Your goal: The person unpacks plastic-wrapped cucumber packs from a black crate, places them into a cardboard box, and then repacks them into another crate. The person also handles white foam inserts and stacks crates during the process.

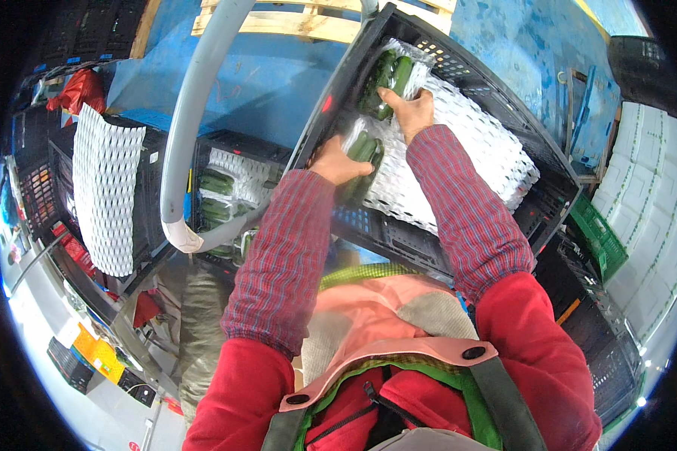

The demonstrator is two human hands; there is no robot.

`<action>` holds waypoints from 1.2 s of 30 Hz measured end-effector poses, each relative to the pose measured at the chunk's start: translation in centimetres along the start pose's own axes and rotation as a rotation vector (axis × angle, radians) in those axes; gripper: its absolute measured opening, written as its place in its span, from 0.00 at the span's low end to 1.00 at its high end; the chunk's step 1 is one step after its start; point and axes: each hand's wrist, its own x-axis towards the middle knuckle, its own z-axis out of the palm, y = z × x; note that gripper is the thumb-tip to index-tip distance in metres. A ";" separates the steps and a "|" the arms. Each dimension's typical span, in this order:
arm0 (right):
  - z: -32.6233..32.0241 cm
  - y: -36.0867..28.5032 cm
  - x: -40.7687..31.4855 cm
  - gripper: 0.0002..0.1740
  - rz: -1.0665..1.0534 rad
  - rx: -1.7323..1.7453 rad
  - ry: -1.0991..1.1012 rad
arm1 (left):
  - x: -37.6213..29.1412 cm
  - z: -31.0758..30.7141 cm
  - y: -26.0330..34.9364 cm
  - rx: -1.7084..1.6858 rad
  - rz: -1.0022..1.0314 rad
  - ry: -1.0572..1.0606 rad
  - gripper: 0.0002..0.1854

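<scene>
A black plastic crate (485, 107) is tilted in front of me, with a white foam net sheet (462, 135) spread inside it. In its far left corner, my right hand (412, 113) grips a film-wrapped pack of cucumbers (398, 73), thumb and fingers on its near end. Closer to me, my left hand (338, 162) holds a second wrapped cucumber pack (365, 149) at the crate's left side, thumb across the top. The two packs lie roughly in line along that side. The lower end of the nearer pack is blurred.
A grey tubular handle (189, 113) curves up left of the crate. Beyond it, another black crate (237, 141) holds several cucumber packs (217, 194) on foam netting. White foam sheeting (110, 191) drapes a crate farther left. A wooden pallet (293, 22), green crate (601, 237) and white boxes (643, 186) stand around.
</scene>
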 end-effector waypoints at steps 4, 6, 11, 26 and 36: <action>-0.2 0.8 1.5 0.38 0.085 0.115 -0.150 | 0.8 0.9 0.5 0.002 -0.075 0.064 0.47; -0.3 1.3 2.1 0.39 0.101 0.037 -0.157 | 1.0 0.8 0.9 0.041 -0.138 0.040 0.54; 0.3 2.8 2.2 0.42 0.047 0.064 -0.146 | -1.5 0.1 2.0 0.024 -0.078 0.165 0.53; 1.1 2.6 3.0 0.56 0.088 -0.109 -0.083 | -2.7 4.3 3.9 0.523 0.123 0.337 0.49; -0.6 4.8 3.2 0.63 0.121 -0.127 -0.249 | -2.1 3.8 3.1 0.404 0.107 0.219 0.53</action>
